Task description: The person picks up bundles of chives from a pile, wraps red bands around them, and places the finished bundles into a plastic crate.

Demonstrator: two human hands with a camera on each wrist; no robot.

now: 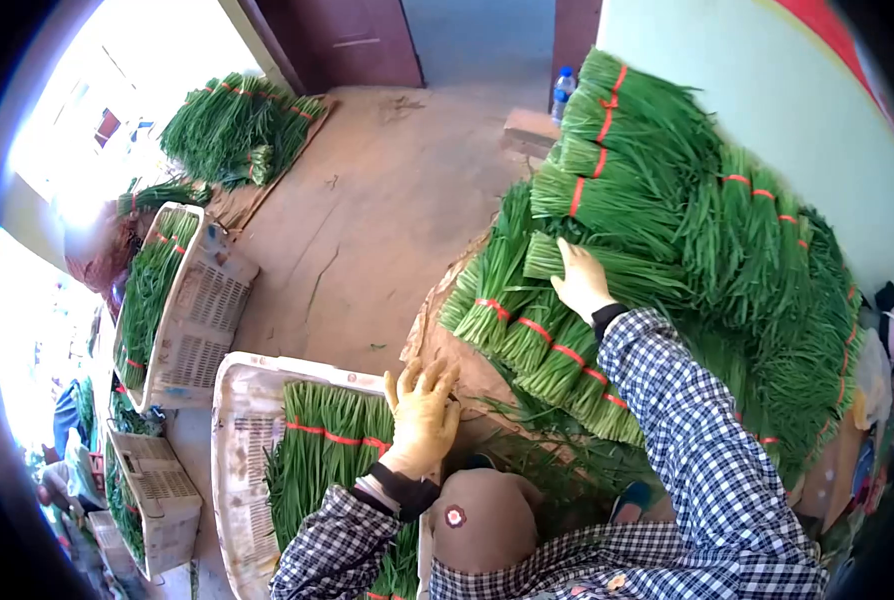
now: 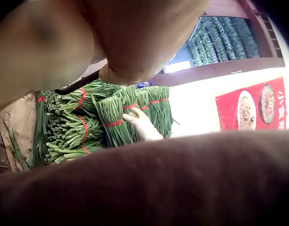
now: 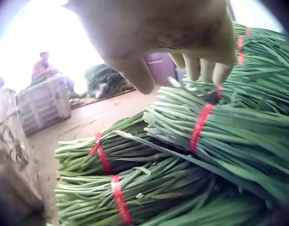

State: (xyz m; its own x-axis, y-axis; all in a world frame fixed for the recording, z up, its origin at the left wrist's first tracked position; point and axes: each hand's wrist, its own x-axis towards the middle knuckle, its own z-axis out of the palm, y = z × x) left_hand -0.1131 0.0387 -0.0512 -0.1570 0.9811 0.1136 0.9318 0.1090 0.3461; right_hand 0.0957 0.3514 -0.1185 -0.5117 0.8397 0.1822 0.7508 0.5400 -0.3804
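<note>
Green leafy bundles tied with red bands lie heaped at the right in the head view. My gloved right hand is over one bundle at the heap's left side; in the right wrist view its fingers hang just above a banded bundle, and contact cannot be told. My gloved left hand, fingers spread, rests at the rim of a white crate. Inside that crate lie more banded greens, beside the left hand. The left wrist view shows the right hand by upright-looking bundles.
Other crates with greens stand at the left, and another pile lies at the back left. A bottle stands near a block by the doorway. A seated person is beyond a crate in the right wrist view.
</note>
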